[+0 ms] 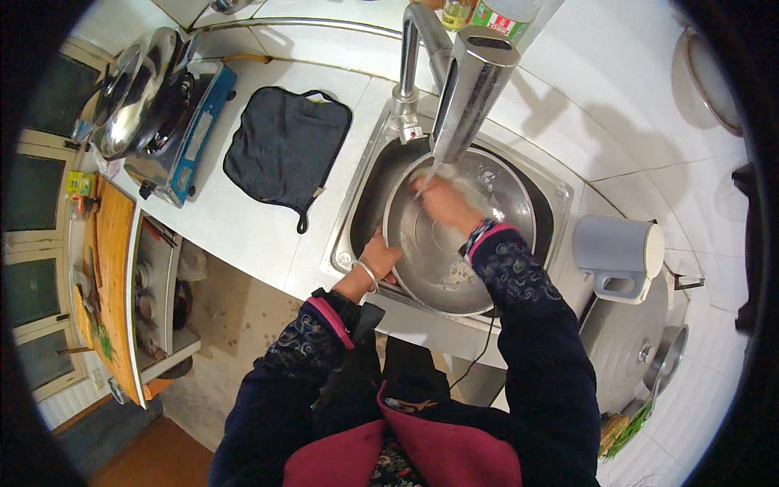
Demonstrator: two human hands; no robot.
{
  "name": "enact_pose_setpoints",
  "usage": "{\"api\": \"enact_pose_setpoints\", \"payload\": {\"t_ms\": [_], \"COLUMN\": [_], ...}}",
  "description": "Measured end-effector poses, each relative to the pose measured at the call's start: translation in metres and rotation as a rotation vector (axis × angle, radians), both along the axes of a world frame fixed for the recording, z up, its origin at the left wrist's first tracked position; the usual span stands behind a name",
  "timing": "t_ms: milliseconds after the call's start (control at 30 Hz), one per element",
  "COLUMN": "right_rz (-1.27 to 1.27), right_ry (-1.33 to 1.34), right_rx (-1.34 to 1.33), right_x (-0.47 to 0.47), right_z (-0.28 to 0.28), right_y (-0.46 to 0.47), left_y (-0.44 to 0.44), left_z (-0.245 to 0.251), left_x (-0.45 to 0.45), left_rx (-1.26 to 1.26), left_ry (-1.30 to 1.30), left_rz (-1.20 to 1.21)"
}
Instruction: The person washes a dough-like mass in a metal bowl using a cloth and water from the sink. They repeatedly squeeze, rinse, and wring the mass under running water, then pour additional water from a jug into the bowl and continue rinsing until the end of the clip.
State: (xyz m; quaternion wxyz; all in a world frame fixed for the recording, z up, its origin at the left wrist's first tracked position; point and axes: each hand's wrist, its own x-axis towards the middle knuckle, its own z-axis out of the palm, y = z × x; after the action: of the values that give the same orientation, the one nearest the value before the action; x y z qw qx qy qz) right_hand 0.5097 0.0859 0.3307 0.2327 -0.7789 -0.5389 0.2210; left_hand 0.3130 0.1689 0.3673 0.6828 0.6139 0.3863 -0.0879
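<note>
A wide stainless steel pan point(444, 255) rests tilted in the metal sink point(347, 231). My left hand point(380, 255) grips its rim on the near left side. My right hand point(443, 198) is inside the pan, below the chrome faucet point(478, 91), from which a thin stream of water runs beside the fingers. The right hand is blurred by motion, and whether it holds something against the metal cannot be told. A second, angular tap point(408, 103) stands at the sink's back edge.
Left of the sink lies a dark cloth mat point(289, 146), with a portable gas stove point(201, 134) carrying metal pans beyond it. At right are a grey-blue jug point(611, 252) and a large metal lid point(627, 341). A wooden board point(112, 274) is at far left.
</note>
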Motion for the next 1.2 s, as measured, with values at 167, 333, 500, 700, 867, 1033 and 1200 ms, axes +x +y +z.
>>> {"api": "enact_pose_setpoints", "payload": {"t_ms": [167,333,500,700,867,1033,1200], "right_rz": [-0.122,0.415,0.212,-0.142,-0.123,0.329,0.258], "right_ry": [-0.367,0.037,0.345,-0.231,-0.360,0.039,-0.283], "right_rx": [-0.236,-0.705,-0.151,0.162,-0.429,-0.267,0.113], "right_x": [0.048,-0.018,-0.086,0.029,0.030,-0.061,-0.061], "right_z": [-0.004,-0.003,0.007,0.006,0.003,0.002,0.026], "right_y": [-0.078,-0.129,-0.065,-0.031,-0.122,-0.122,-0.034], "left_y": [-0.003,-0.010,-0.014,-0.018,-0.020,-0.030,-0.026], "left_z": [0.004,-0.005,-0.026,-0.015,0.001,-0.003,-0.008], "left_x": [-0.003,-0.002,-0.004,-0.012,-0.006,-0.002,-0.003], "left_rx": [0.004,0.057,0.117,0.038,0.018,0.017,0.012], "left_ry": [-0.036,-0.061,-0.189,-0.130,-0.157,-0.170,-0.111], "left_rz": [0.180,0.191,0.121,0.126,0.237,0.208,0.075]}}
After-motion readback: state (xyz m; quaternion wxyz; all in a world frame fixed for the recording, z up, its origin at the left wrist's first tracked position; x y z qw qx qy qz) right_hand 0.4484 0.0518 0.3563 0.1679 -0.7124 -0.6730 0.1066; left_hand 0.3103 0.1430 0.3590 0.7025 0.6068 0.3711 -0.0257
